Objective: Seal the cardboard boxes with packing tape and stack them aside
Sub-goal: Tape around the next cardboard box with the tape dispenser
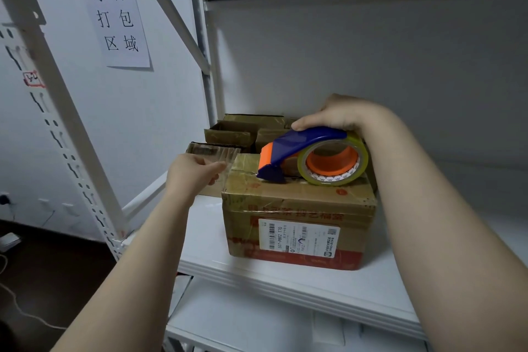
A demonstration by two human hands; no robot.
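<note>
A brown cardboard box [297, 226] with a white shipping label on its front stands on the white shelf [257, 274]. On its top rests a blue and orange tape dispenser [311, 157] loaded with a clear tape roll. My right hand [340, 116] grips the dispenser's blue handle from above. My left hand [191, 174] pinches the free end of the clear tape strip [227, 157] at the box's left top edge, and the strip runs from the dispenser's blade over to that hand.
Several smaller cardboard boxes [231, 134] sit behind and to the left of the main box against the shelf's back. A white upright post [57, 111] with slots stands at left, a paper sign [117, 23] hangs on the wall, and a lower shelf [243, 320] lies beneath.
</note>
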